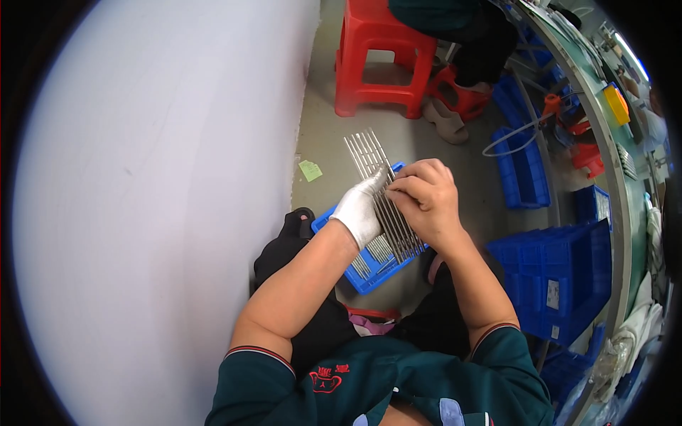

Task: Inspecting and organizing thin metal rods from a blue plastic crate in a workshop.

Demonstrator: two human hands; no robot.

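Observation:
My left hand (359,211), in a white glove, is closed around a flat row of several thin metal rods (403,233). The rods lie side by side and slant from upper left to lower right. On their right side my bare right hand (432,202) has its fingertips pinched together against the rods near their middle; exactly which rod it grips is hidden. Below the hands, between my legs, stands a shallow blue tray (364,287). More metal rods (380,248) lie in it, partly covered by the held row.
A white wall (170,199) runs along my left. Ahead are a red stool (383,89) and a seated person's shoes (445,122). Blue bins (550,277) are stacked at right beneath a green-topped workbench (634,206). A green paper scrap (310,170) lies on the floor.

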